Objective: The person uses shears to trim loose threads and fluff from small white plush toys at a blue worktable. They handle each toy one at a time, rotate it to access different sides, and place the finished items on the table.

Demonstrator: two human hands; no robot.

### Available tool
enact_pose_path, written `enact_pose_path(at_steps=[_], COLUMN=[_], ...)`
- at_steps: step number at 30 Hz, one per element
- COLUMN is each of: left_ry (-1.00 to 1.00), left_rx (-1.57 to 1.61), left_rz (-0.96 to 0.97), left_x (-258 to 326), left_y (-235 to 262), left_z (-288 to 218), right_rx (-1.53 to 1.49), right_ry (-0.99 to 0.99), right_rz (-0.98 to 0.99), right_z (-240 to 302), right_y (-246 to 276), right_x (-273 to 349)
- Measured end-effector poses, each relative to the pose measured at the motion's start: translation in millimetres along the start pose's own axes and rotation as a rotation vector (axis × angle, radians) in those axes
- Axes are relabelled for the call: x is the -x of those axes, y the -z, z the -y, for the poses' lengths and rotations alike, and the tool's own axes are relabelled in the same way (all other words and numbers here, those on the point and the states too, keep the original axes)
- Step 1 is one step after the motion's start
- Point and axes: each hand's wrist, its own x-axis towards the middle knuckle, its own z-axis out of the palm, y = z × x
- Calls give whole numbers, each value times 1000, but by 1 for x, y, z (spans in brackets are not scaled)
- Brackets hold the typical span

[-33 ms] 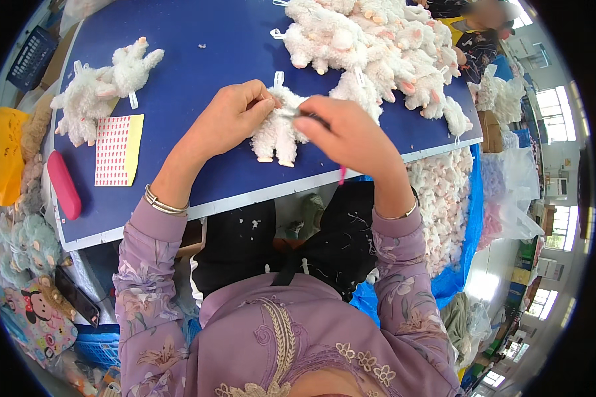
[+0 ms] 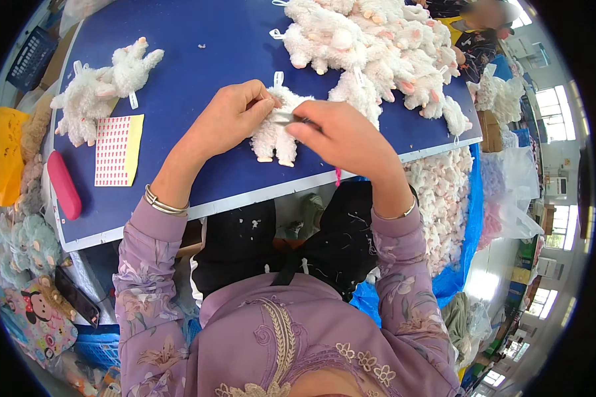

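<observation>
A small white plush animal [image 2: 275,140] lies on the blue tabletop in front of me, its two peach-tipped feet toward me and a white loop tag [image 2: 279,79] at its far end. My left hand [image 2: 237,114] pinches the plush's upper left part between thumb and fingers. Closed round a small metal tool [image 2: 284,118], my right hand [image 2: 341,135] holds its silvery tip against the plush's middle. The tool looks like thread snips, but the fingers cover most of it. A pink cord [image 2: 338,176] hangs below that hand.
White plush animals [image 2: 371,46] are heaped at the far right; a few more [image 2: 89,99] lie at left. Near them are a sticker sheet [image 2: 118,151] and a pink case [image 2: 63,185]. A blue-lined container [image 2: 444,205] of plush pieces stands beside the table. Another person [image 2: 480,40] sits far right.
My right hand has shifted slightly, and the tool's tip has moved a little to the left and down over the plush. The pink cord has swung slightly left. My left hand stays in place.
</observation>
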Motion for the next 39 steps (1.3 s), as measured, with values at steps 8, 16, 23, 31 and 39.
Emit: enact_pose_path(at_steps=[8,16,23,31,39], left_ry=[-50,-26,-106,188,109], left_rx=[72,94,335,-27,623], left_rz=[0,13,-510,-186,-121], left_x=[-1,0,-5,-3,-2], left_y=[-1,0,30,14,-7], left_z=[9,7,6,11,3], right_rx=[306,365,-289,-96,-1150], right_ry=[-50,-28,-198,-328,-320], right_rz=[49,150,-306,-273,-352], right_z=[-1,1,-40,-46,-34], right_y=[-5,-5,-1,-31,-37], right_x=[-13,-22,-3,-27,-25])
